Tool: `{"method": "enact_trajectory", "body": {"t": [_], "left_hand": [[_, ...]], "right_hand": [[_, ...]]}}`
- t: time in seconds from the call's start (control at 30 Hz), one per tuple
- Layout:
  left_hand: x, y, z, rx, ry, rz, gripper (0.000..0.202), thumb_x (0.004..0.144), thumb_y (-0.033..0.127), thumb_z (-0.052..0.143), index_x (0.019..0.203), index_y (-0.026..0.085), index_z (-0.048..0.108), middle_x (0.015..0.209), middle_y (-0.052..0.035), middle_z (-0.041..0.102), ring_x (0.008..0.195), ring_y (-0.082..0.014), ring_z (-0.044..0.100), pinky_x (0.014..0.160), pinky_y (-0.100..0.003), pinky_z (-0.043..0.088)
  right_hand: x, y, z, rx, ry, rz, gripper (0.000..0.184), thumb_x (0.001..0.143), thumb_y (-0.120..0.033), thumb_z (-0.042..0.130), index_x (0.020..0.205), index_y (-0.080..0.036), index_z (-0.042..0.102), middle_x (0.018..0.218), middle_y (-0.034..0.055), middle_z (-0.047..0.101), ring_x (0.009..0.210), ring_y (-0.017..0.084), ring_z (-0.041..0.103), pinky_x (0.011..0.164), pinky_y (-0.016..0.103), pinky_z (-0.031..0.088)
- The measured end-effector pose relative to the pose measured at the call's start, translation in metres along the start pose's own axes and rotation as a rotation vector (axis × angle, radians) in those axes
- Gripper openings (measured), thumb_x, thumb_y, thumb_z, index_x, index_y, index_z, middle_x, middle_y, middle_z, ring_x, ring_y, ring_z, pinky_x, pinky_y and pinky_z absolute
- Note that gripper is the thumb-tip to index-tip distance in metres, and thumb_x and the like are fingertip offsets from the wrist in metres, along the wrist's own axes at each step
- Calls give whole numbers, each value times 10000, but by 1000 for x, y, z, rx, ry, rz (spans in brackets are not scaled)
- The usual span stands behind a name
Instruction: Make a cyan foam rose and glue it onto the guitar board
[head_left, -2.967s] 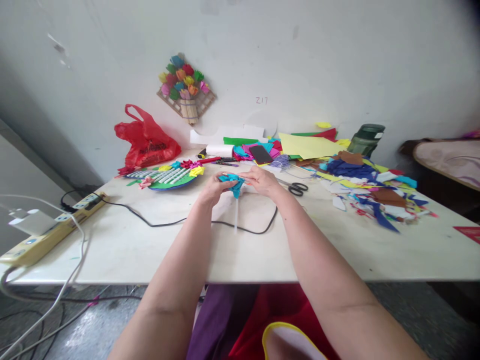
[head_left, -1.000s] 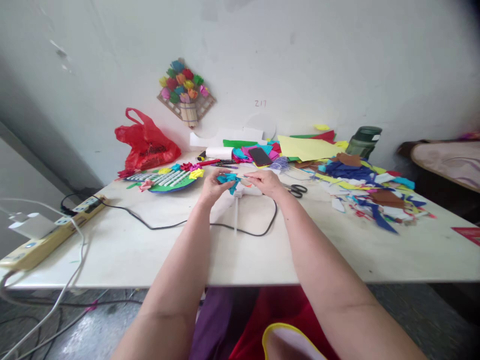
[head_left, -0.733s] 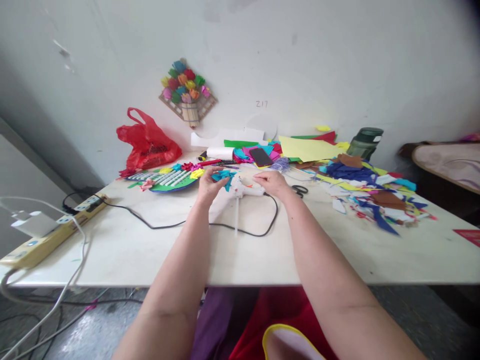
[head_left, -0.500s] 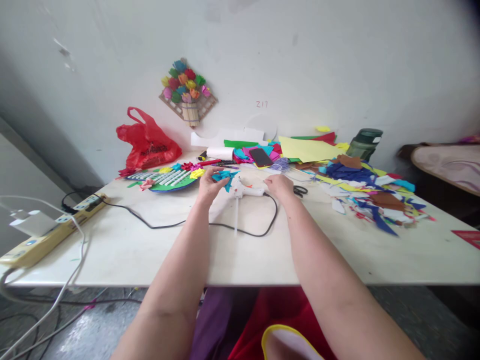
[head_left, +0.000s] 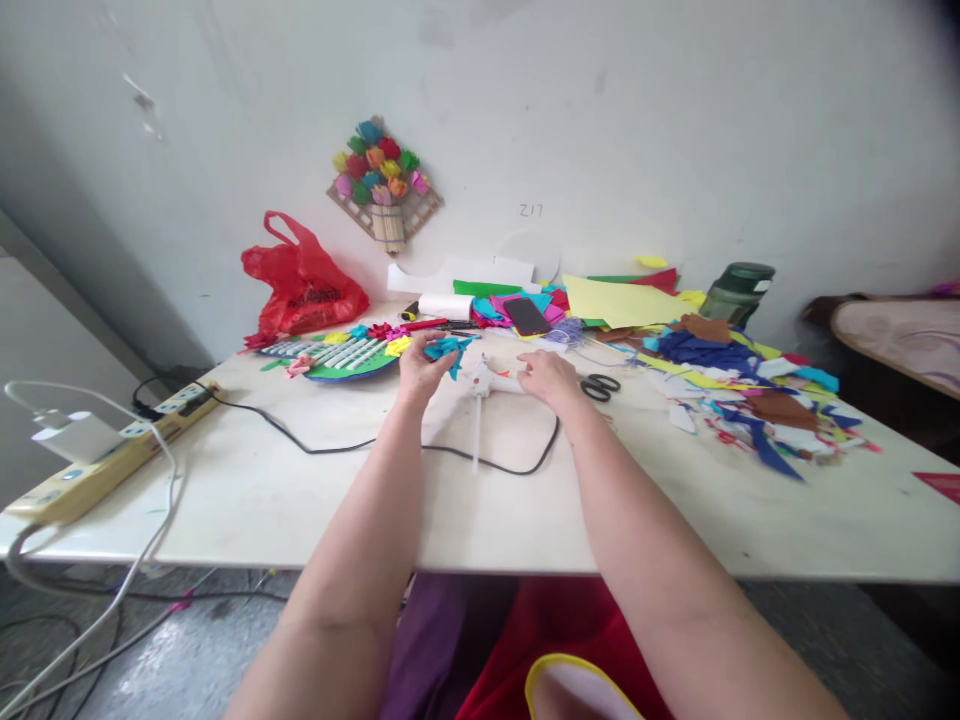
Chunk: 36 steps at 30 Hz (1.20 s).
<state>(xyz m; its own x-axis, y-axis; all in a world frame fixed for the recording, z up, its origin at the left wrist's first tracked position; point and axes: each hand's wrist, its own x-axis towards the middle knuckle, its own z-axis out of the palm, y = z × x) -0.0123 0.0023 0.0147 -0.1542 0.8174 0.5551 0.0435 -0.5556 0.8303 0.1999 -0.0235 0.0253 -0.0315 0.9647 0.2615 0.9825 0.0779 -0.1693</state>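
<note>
My left hand (head_left: 417, 366) is closed on a folded teal paper flower (head_left: 445, 348), held just above the white table (head_left: 300, 490). My right hand (head_left: 547, 375) rests over the handle of a white glue gun (head_left: 487, 380) that lies on the table between both hands; its fingers curl around the handle. The gun's glue stick (head_left: 476, 435) points toward me and its black cord (head_left: 337, 445) loops across the table.
Black scissors (head_left: 600, 385) lie right of my right hand. Coloured paper scraps (head_left: 742, 395) cover the right side. A green craft board (head_left: 341, 355), a red bag (head_left: 304, 285), a phone (head_left: 527, 316), a green bottle (head_left: 735, 290) stand behind. A power strip (head_left: 97, 460) sits far left.
Both hands were working the teal flower together. My right hand let go of it and dropped onto the glue gun on the table; my left hand kept the flower and shifted slightly left.
</note>
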Motion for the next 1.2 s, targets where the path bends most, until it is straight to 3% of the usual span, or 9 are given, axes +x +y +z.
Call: {"method": "enact_trajectory", "body": {"t": [0.17, 0.3, 0.47, 0.63, 0.73, 0.83, 0.93, 1.03, 1.2], "left_hand": [[1, -3, 0, 20, 17, 8, 365, 557, 227, 714, 896, 173, 590, 706, 12, 613, 589, -105, 585, 584, -234, 502], [-2, -1, 1, 113, 15, 36, 356, 572, 235, 703, 908, 178, 599, 724, 1, 629, 588, -105, 582, 582, -230, 496], [-4, 0, 2, 277, 15, 104, 326, 600, 256, 684, 911, 191, 615, 755, -9, 644, 597, -107, 573, 602, -229, 484], [-3, -4, 2, 419, 51, 119, 309, 629, 265, 662, 931, 213, 621, 802, -13, 655, 684, -135, 599, 663, -243, 476], [-4, -4, 2, 524, 64, 115, 306, 641, 268, 653, 944, 235, 621, 807, -7, 665, 717, -149, 606, 686, -249, 465], [-6, 1, 2, 594, 47, 118, 295, 655, 276, 650, 947, 250, 617, 826, -6, 675, 749, -160, 612, 711, -254, 452], [-8, 6, 3, 662, 36, 105, 276, 667, 280, 646, 940, 258, 618, 830, -7, 681, 734, -169, 610, 709, -264, 441], [-8, 7, 3, 735, 33, 82, 280, 674, 286, 644, 951, 264, 619, 830, -12, 686, 718, -181, 608, 699, -279, 431], [-7, 5, 4, 821, 25, 52, 314, 681, 304, 644, 992, 272, 616, 857, -24, 688, 771, -206, 618, 702, -290, 417]], "right_hand": [[-3, -19, 4, -76, -160, -86, 515, 720, -278, 513, 1232, -233, 531, 1168, 121, 600, 1066, 287, 544, 844, 374, 417], [-4, -27, 15, -84, -135, -90, 504, 701, -210, 516, 1203, -181, 539, 1169, 146, 582, 1101, 284, 510, 863, 372, 410], [-6, -30, 17, -65, -94, -55, 429, 732, -228, 518, 1153, -173, 569, 1131, 150, 602, 1091, 268, 520, 853, 349, 420], [-5, -16, 5, 4, -22, 111, 314, 771, -324, 518, 1049, -227, 629, 997, 123, 669, 963, 252, 605, 783, 332, 443], [1, -3, 0, 145, 39, 213, 296, 758, -450, 528, 941, -262, 665, 973, 84, 683, 928, 253, 619, 751, 333, 455], [7, 7, 1, 396, 121, 247, 347, 677, -448, 609, 954, -246, 662, 944, 57, 685, 882, 233, 621, 696, 300, 467], [9, 11, 4, 798, 111, 195, 327, 643, -397, 627, 885, -179, 653, 724, 30, 655, 628, 159, 587, 541, 250, 444], [6, 10, 2, 1142, 55, 101, 266, 615, -360, 650, 762, -140, 623, 533, -23, 540, 424, 82, 443, 428, 219, 372], [-2, 5, -9, 1284, -31, -43, 298, 574, -391, 708, 611, -134, 562, 519, -18, 543, 359, 48, 389, 367, 213, 307]]}}
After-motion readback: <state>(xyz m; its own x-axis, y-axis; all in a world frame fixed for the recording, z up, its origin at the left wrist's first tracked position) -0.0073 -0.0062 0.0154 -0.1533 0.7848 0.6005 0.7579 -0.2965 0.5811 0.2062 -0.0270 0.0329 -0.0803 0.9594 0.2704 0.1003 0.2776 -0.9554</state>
